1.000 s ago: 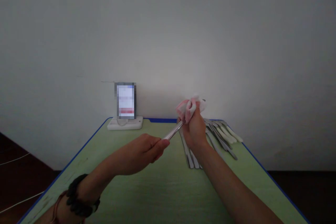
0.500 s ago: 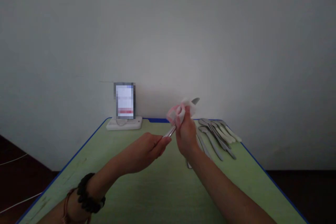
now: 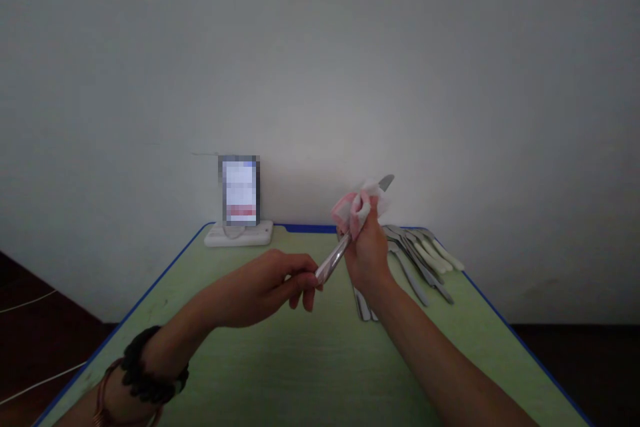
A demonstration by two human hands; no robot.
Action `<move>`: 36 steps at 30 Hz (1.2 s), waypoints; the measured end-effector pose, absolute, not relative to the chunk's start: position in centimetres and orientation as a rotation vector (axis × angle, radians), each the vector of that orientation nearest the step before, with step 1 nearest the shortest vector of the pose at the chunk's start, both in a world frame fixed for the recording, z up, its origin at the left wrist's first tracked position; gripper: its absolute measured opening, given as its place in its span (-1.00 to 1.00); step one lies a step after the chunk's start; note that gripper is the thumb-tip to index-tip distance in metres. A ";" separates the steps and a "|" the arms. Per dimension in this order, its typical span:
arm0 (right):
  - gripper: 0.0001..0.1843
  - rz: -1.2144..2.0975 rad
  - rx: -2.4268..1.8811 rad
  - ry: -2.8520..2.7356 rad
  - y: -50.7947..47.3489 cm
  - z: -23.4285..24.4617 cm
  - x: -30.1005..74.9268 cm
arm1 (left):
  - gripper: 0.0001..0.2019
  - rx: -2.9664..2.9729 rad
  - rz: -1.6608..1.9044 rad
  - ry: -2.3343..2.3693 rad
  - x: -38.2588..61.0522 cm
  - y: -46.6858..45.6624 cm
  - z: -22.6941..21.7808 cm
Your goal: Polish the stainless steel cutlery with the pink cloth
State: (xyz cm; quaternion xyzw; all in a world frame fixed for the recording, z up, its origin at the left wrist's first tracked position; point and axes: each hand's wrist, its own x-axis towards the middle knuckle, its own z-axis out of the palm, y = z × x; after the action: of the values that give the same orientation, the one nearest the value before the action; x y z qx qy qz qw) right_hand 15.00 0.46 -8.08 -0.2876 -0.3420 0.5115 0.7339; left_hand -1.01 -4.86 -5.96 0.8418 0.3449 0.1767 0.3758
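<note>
Held up over the table, a metal table knife [image 3: 333, 262] slants up to the right, and its rounded blade tip shows past a pink and white cloth [image 3: 356, 212]. My left hand [image 3: 263, 288] pinches the end of the handle between thumb and fingers, with the lower fingers hanging loose. Wrapped round the blade is the cloth, gripped by my right hand [image 3: 369, 250]. The cloth hides the middle of the knife. Beneath my right wrist, several metal handles [image 3: 364, 307] lie on the table, partly covered.
Several pieces of metal cutlery [image 3: 413, 280] lie fanned out at the right, some with white handles [image 3: 439, 255]. A phone [image 3: 240, 192] with a blurred screen stands on a white base [image 3: 239, 235] at the back left. The green table [image 3: 260, 373] has a blue edge and meets the wall.
Both hands have shifted slightly apart, the right one up and to the right with the cloth and knife. More of the handle now shows, and the left hand's lower fingers have loosened.
</note>
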 end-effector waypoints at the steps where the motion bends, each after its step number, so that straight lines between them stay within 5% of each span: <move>1: -0.61 1.109 -0.612 -0.746 0.3 -8.1 14.8 | -0.73 2.158 0.471 0.899 -0.9 -4.8 -6.1; 36: -0.54 1.147 -0.580 -0.851 -1.8 -8.4 12.6 | -0.72 2.107 0.762 1.043 0.2 -4.6 -6.4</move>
State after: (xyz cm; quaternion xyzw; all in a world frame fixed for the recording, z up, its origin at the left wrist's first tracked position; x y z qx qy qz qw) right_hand 12.59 -1.79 -8.40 -0.2622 -0.3846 0.5185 0.7172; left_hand 0.16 -4.55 -6.37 0.8050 0.3986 0.2913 0.3290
